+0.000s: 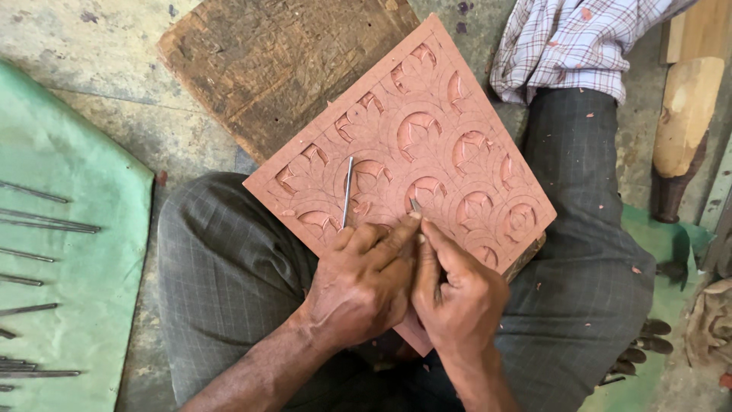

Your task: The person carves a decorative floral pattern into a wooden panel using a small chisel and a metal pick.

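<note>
Head view, nearest first: both hands meet low on a carved reddish slab point(415, 145) that rests tilted across the person's lap, propped so the worked edge sits close. Right hand point(457, 294) is clenched around a small chisel point(415, 204), only its tip showing past the fingers, pressed to the slab's surface. Left hand point(362, 278) lies beside it, thumb braced against the tool tip to steady the cut; its grip is closed on a second thin metal tool point(348, 191), parked pointing up over the slab, within reach. Under the slab's far end, a dark wooden board point(267, 61) on the floor. Far left, spare metal tools point(46, 225) laid in a row on green cloth point(84, 290). Far right, a wooden mallet point(682, 122) lies on the floor.
</note>
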